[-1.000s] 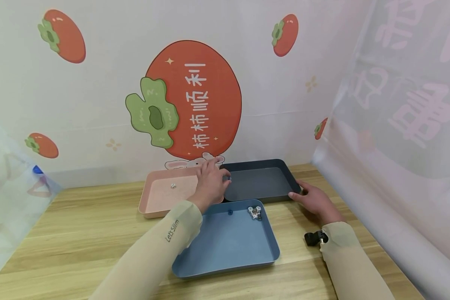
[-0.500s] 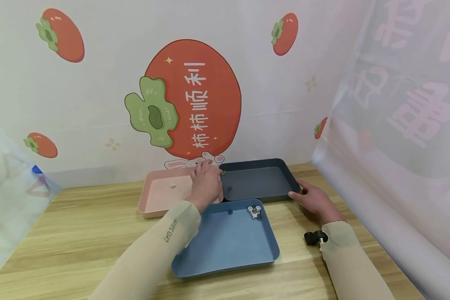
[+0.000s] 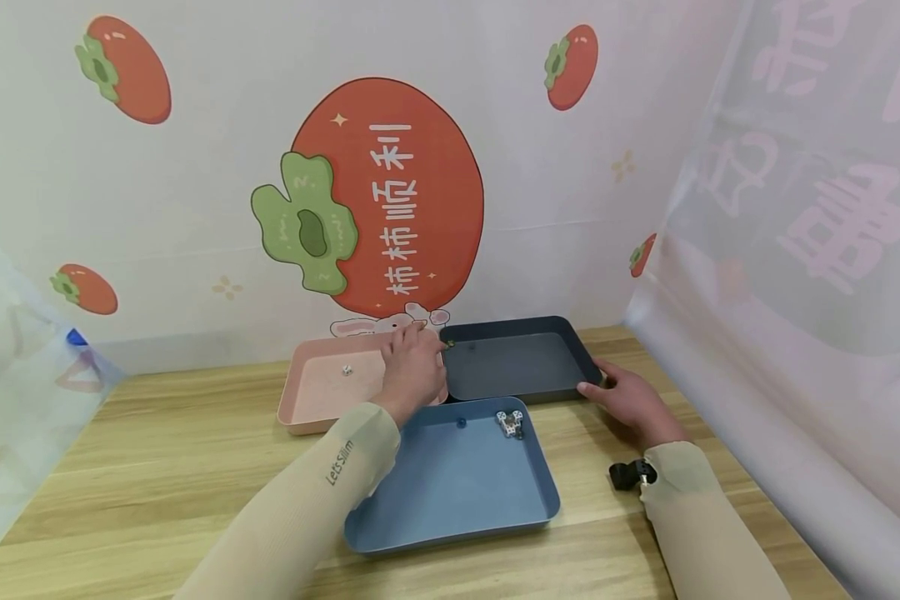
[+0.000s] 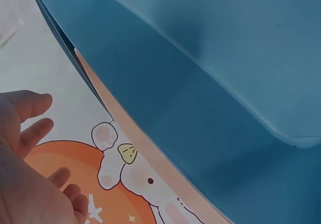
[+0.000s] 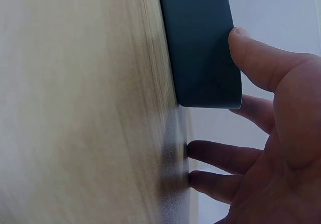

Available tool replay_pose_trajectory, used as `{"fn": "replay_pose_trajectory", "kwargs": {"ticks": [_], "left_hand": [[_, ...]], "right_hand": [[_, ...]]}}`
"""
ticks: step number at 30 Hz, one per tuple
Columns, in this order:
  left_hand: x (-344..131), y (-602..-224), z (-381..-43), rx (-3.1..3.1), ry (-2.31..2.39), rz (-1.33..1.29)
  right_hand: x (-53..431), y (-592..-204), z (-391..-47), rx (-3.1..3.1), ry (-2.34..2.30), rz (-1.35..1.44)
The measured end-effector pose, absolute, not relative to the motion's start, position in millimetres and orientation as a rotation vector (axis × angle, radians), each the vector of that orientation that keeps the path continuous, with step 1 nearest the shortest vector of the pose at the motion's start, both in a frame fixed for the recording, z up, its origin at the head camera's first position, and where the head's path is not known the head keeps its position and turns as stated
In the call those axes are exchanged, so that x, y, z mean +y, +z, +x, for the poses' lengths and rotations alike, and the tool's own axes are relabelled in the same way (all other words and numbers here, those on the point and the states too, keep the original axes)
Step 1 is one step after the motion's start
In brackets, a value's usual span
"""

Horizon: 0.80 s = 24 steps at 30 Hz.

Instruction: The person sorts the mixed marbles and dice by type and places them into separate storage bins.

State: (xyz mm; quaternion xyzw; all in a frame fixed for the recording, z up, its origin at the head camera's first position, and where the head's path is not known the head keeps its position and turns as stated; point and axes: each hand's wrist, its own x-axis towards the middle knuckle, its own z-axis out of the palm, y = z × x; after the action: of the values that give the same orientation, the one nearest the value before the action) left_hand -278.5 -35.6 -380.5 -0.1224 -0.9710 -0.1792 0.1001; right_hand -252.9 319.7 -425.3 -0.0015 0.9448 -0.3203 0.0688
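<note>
In the head view, my left hand [image 3: 412,367] is above the pink tray [image 3: 288,392], fingers near its border with the dark grey tray [image 3: 525,396]. In the left wrist view its thumb and fingers stand apart, holding nothing. A small dark bead [image 3: 472,346] lies near the back of the dark tray. Beside the left fingertips shows a tiny yellow-green piece [image 3: 451,343]. My right hand [image 3: 630,400] holds the dark tray's front right corner, thumb [image 5: 261,58] at the rim and index finger round the side.
The blue tray [image 3: 457,500] stands in front, with a blue bead [image 3: 461,422] and a cluster of small white pieces [image 3: 510,423] along its back. A small white piece [image 3: 347,370] lies in the pink tray. A printed cloth [image 3: 540,192] hangs behind the table.
The left fingers have let go of the blue bead, which has rolled in the dark tray, lately toward its back. The left hand has drawn slightly left; the right hand has stayed put.
</note>
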Motion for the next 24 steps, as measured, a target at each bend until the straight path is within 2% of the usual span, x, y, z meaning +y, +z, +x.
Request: {"fn": "replay_pose_trajectory", "kwargs": {"ticks": [13, 24], "left_hand": [[-32.0, -385.1, -274.4, -2.960, -0.444, -0.398], [-33.4, -387.7, -266.9, -3.053, -0.282, -0.816]], "right_hand": [[320.6, -426.4, -253.5, 2.866, -0.946, -0.028], [318.7, -424.7, -251.3, 2.869, -0.939, -0.036]]}}
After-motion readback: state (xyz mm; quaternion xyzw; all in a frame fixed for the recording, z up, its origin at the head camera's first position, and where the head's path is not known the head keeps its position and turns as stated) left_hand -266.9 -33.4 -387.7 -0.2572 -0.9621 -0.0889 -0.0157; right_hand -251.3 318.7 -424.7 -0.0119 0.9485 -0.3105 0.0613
